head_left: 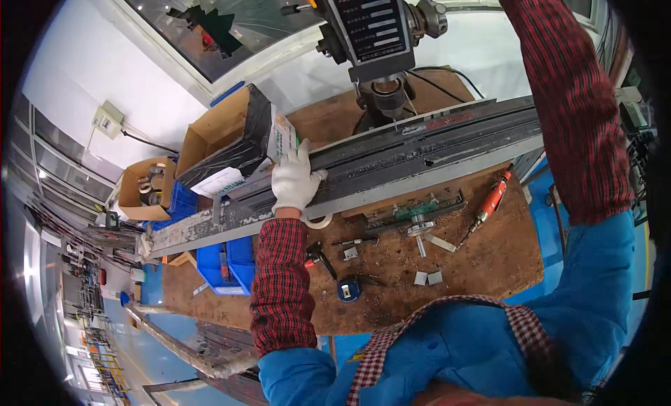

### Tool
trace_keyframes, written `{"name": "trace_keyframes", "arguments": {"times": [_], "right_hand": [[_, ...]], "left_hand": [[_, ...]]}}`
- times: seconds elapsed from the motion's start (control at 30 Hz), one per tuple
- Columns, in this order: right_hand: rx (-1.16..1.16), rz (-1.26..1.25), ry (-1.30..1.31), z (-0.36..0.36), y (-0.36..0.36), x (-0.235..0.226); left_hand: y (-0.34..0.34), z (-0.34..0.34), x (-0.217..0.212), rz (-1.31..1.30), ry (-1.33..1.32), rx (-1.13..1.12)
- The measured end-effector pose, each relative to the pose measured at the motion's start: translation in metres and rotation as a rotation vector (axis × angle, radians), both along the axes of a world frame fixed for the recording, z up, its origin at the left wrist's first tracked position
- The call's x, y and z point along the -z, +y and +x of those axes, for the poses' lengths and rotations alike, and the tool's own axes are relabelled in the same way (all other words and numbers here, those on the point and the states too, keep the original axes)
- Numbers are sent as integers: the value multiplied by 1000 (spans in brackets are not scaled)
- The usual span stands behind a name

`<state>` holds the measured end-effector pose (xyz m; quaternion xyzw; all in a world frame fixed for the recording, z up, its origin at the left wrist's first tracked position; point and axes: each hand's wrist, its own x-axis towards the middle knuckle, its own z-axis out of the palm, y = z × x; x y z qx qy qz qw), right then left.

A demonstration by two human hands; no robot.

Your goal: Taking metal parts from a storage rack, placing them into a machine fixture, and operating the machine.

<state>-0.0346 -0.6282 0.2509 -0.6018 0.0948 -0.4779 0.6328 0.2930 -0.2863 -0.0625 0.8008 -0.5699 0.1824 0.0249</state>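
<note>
A long grey metal profile (377, 165) lies slantwise across the bench, its channelled face up and smudged with white marks. On its left part rests my left hand (295, 181) in a white glove, fingers stretched across the channels and thumb apart. Over the middle of the profile stands a drill press (370, 32). Its chuck (386, 98) points down, with the thin bit just above the profile's far edge. My right arm, in a red-and-black checked sleeve (570, 98), reaches up beside the drill press; the right hand is beyond the top of the picture.
On the wooden bench (482, 266) lie a red air tool (493, 202), a clamp (419, 225), a blue tape measure (348, 288), a tape roll (319, 222) and small metal pieces (428, 278). Cardboard boxes (224, 137) and blue bins (227, 266) stand at the left.
</note>
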Motion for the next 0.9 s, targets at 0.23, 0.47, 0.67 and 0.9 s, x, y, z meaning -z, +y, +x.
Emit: {"name": "trace_keyframes", "arguments": {"times": [0.23,0.47,0.67,0.9], "right_hand": [[-932,590,-120,-19,-28,-26],[27,-243,-528,-51,124,42],[-29,-233,-485,-77,92,87],[-83,-242,-457,-101,116,144]], "left_hand": [[3,3,-6,22,64,-9],[-7,-1,-8,31,31,-4],[-10,-9,-14,82,104,-35],[-4,-10,-13,75,113,-21]]}}
